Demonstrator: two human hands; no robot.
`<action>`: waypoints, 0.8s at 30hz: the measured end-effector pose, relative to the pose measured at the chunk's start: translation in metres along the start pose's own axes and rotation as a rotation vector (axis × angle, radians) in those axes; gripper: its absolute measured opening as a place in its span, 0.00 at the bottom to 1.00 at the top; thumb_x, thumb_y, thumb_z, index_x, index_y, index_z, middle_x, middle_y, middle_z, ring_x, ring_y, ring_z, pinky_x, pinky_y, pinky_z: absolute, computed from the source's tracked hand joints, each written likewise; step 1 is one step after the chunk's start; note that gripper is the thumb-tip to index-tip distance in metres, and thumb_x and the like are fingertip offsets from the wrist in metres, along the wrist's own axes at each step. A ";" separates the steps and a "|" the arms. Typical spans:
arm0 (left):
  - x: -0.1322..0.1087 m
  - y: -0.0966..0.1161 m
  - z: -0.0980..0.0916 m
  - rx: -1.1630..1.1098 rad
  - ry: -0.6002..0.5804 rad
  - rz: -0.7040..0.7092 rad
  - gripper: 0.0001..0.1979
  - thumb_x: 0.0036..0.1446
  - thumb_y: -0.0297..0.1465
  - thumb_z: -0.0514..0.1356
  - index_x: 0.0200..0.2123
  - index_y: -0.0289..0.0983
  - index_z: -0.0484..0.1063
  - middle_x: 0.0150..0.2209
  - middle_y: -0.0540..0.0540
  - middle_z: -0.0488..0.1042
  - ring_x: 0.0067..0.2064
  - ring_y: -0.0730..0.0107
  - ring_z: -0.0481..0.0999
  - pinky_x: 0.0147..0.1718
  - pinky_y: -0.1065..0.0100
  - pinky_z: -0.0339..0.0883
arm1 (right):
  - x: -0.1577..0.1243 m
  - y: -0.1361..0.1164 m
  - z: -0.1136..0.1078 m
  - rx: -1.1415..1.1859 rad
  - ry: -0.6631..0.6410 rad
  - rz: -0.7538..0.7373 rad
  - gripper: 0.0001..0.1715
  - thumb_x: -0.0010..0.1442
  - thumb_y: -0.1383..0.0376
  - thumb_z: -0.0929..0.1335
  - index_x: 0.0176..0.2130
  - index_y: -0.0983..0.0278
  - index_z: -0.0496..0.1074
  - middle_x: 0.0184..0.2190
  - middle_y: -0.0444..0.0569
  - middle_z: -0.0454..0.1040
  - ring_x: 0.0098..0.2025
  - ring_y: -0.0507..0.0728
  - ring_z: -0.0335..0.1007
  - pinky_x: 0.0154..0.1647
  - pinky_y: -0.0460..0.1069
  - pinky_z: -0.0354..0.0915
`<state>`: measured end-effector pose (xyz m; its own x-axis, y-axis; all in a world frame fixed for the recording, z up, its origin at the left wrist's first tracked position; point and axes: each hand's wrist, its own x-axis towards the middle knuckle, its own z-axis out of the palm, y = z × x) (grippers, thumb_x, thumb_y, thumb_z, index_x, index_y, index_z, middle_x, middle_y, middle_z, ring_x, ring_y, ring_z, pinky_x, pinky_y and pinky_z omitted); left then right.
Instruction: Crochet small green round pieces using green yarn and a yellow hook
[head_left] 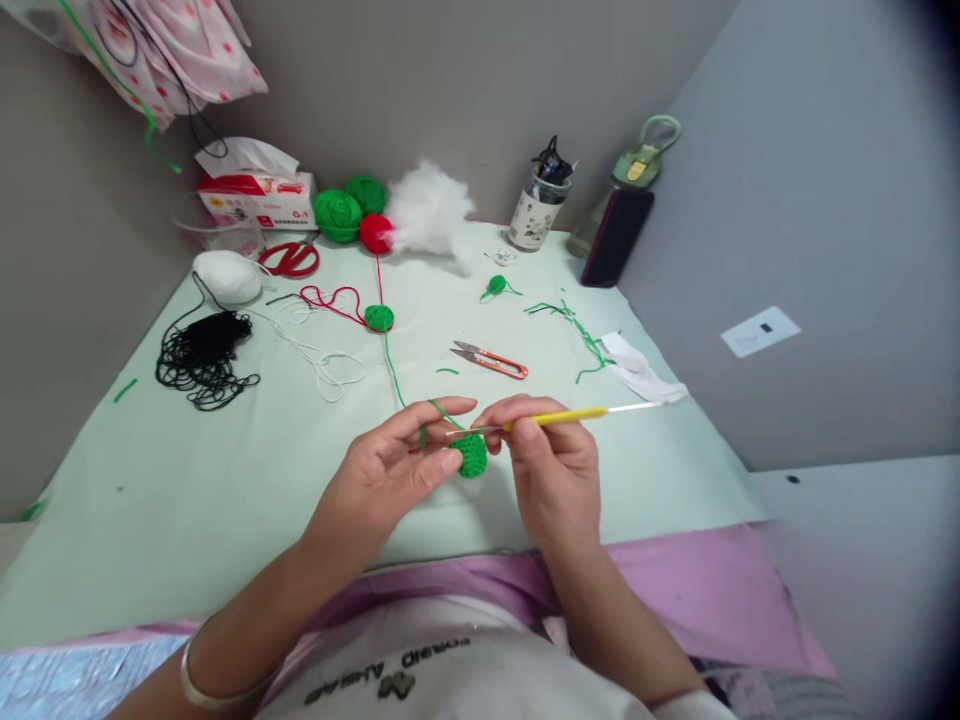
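My left hand (401, 465) pinches a small green crocheted piece (472, 456) between thumb and fingers, with green yarn (393, 368) running up over its index finger. In my right hand (553, 460) is a crochet hook (566, 417) with a yellow grip, held like a pen. Its metal tip lies across the top edge of the green piece, where the yarn passes; whether it sits inside a stitch I cannot tell. The yarn leads away to a small green round piece (379, 318) on the table, which has red yarn beside it.
Orange thread snips (490, 360) lie just beyond my hands. Black yarn (204, 355), a white ball (227, 277) and red scissors (290, 259) are at left. Behind stand a tissue box (277, 205), green yarn balls (337, 215) and white stuffing (429, 215). A phone (619, 238) leans at back right.
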<state>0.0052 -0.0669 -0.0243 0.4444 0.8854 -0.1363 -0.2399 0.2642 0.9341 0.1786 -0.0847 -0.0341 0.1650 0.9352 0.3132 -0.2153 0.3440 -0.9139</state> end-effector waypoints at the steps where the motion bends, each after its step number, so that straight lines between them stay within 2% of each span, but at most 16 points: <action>1: 0.000 0.001 -0.001 0.000 0.014 -0.002 0.17 0.62 0.36 0.71 0.54 0.49 0.82 0.41 0.49 0.80 0.44 0.68 0.79 0.46 0.69 0.72 | 0.002 0.000 0.000 0.043 -0.004 0.038 0.08 0.69 0.59 0.72 0.40 0.57 0.83 0.35 0.46 0.82 0.34 0.53 0.76 0.35 0.48 0.72; 4: 0.000 0.002 -0.003 0.019 0.040 0.029 0.15 0.60 0.34 0.72 0.51 0.50 0.84 0.38 0.51 0.77 0.41 0.71 0.77 0.43 0.72 0.72 | 0.006 -0.002 -0.001 0.132 -0.029 0.106 0.10 0.70 0.58 0.71 0.38 0.59 0.81 0.33 0.46 0.82 0.32 0.52 0.75 0.34 0.47 0.72; 6: 0.000 0.002 -0.003 0.048 0.053 0.051 0.14 0.61 0.33 0.72 0.50 0.50 0.84 0.37 0.51 0.76 0.42 0.71 0.76 0.43 0.73 0.71 | 0.007 -0.002 -0.001 0.142 -0.049 0.102 0.10 0.71 0.58 0.70 0.39 0.59 0.80 0.33 0.45 0.81 0.33 0.52 0.76 0.35 0.47 0.72; 13: 0.001 0.005 -0.003 0.118 0.117 0.076 0.15 0.60 0.28 0.70 0.49 0.51 0.84 0.36 0.51 0.75 0.43 0.70 0.75 0.46 0.71 0.70 | 0.002 -0.009 -0.003 -0.073 -0.100 -0.042 0.11 0.75 0.63 0.66 0.43 0.59 0.79 0.37 0.47 0.82 0.36 0.53 0.78 0.38 0.50 0.74; 15: 0.001 0.006 -0.001 0.145 0.142 0.086 0.16 0.60 0.27 0.70 0.48 0.51 0.85 0.36 0.52 0.75 0.43 0.70 0.74 0.47 0.71 0.69 | 0.000 -0.012 -0.003 -0.217 -0.113 -0.157 0.12 0.75 0.66 0.65 0.46 0.59 0.78 0.39 0.48 0.83 0.38 0.54 0.79 0.40 0.51 0.75; 20: 0.002 0.003 0.007 0.241 0.237 0.192 0.18 0.59 0.25 0.69 0.50 0.50 0.84 0.36 0.53 0.75 0.43 0.70 0.72 0.52 0.69 0.65 | -0.004 -0.014 -0.002 -0.623 -0.215 -0.608 0.12 0.73 0.70 0.64 0.50 0.63 0.76 0.40 0.54 0.83 0.42 0.58 0.81 0.40 0.53 0.77; 22: 0.002 0.002 0.010 0.215 0.252 0.196 0.21 0.58 0.25 0.71 0.53 0.51 0.83 0.36 0.54 0.75 0.37 0.73 0.68 0.47 0.71 0.65 | -0.005 -0.013 -0.002 -0.764 -0.205 -0.694 0.11 0.72 0.71 0.66 0.50 0.64 0.76 0.41 0.56 0.83 0.42 0.58 0.82 0.40 0.52 0.78; 24: 0.002 0.003 0.011 0.081 0.216 0.139 0.25 0.57 0.28 0.73 0.57 0.52 0.81 0.35 0.54 0.74 0.32 0.75 0.64 0.41 0.71 0.66 | -0.006 -0.011 -0.002 -0.912 -0.183 -0.774 0.12 0.68 0.73 0.69 0.50 0.62 0.78 0.42 0.54 0.84 0.43 0.58 0.82 0.41 0.51 0.79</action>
<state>0.0145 -0.0683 -0.0182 0.2150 0.9745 -0.0639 -0.2119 0.1104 0.9710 0.1816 -0.0942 -0.0265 -0.2046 0.5313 0.8221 0.6498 0.7018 -0.2918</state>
